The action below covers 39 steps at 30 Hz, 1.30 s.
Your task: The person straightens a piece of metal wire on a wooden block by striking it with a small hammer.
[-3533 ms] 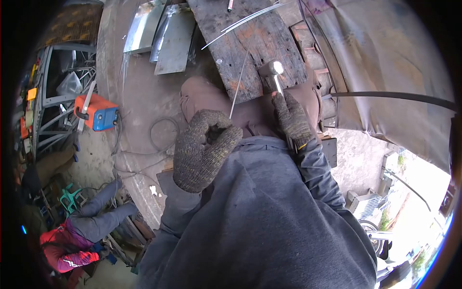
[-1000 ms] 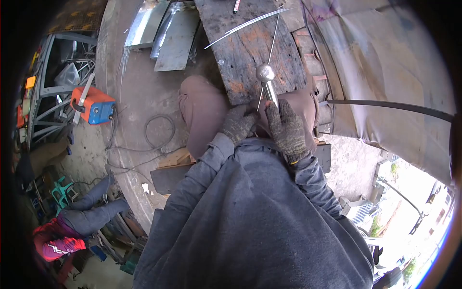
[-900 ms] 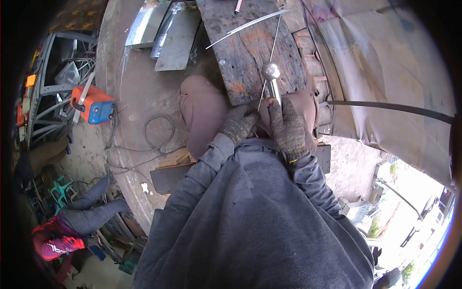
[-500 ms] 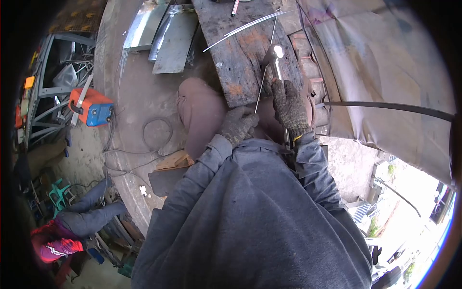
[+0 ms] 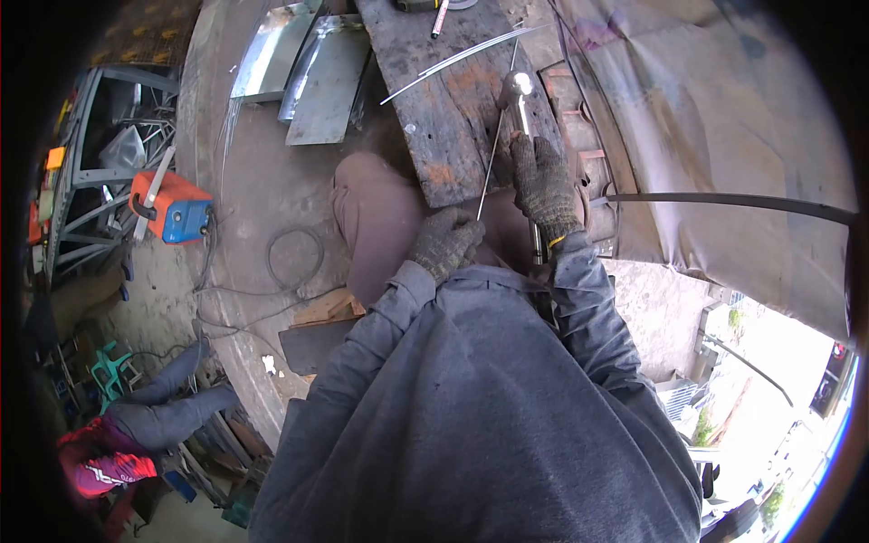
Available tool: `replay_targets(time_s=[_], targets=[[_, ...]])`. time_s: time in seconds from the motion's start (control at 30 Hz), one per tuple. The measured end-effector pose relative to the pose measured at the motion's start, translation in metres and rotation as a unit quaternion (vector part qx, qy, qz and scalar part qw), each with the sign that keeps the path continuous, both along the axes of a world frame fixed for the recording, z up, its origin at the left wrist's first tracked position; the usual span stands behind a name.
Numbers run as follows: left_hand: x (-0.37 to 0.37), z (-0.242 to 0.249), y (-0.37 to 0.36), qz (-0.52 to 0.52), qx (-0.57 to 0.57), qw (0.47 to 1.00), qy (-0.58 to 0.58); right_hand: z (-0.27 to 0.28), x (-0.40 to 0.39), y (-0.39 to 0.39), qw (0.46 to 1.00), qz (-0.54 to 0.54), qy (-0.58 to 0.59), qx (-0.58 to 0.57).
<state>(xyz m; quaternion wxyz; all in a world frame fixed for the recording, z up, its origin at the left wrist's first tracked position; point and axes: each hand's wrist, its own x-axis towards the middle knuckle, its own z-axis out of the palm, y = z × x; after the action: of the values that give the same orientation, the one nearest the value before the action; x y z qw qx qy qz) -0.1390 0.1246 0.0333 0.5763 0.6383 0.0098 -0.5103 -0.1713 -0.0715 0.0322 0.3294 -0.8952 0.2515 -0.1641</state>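
Note:
My left hand (image 5: 448,242), in a dark knit glove, is closed around the near end of a thin metal rod (image 5: 490,172). The rod runs forward over the dark, worn wooden plank (image 5: 439,127). My right hand (image 5: 546,190), gloved too, is wrapped around the shiny metal handle of a hammer (image 5: 524,119). The hammer's head overlaps the rod's far part in this view, above the plank's right side. More thin rods (image 5: 471,56) lie across the plank, with a marker (image 5: 441,18) beyond them.
Bent sheet-metal pieces (image 5: 328,90) lie on the floor ahead left. An orange and blue machine (image 5: 172,208) stands at left, its cable (image 5: 294,233) looped on the floor. Another person (image 5: 136,434) is at lower left. A grey tarp (image 5: 724,136) hangs at right.
The hammer head has shifted slightly farther forward, and my right hand's fingers have moved up a little with it. My left hand stays on the rod, nearly in place.

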Motion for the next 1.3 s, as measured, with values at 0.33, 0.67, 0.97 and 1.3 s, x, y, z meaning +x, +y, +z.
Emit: replay_targets(time_s=[0.33,0.67,0.97,1.3], targets=[[-0.009,-0.005,0.008,-0.018,0.03,0.999,-0.032,0.002,0.024,-0.004,0.992,-0.083,0.07,0.061],[-0.01,0.001,0.021,-0.034,0.039,0.996,-0.073,0.009,0.041,-0.019,0.994,-0.033,0.094,-0.045],[-0.013,-0.003,0.03,-0.036,0.072,0.991,-0.106,0.015,0.054,-0.027,0.994,-0.061,0.089,0.016],[-0.019,-0.022,0.052,-0.165,0.023,0.888,-0.429,-0.01,0.071,-0.069,0.974,0.092,0.106,-0.18]])
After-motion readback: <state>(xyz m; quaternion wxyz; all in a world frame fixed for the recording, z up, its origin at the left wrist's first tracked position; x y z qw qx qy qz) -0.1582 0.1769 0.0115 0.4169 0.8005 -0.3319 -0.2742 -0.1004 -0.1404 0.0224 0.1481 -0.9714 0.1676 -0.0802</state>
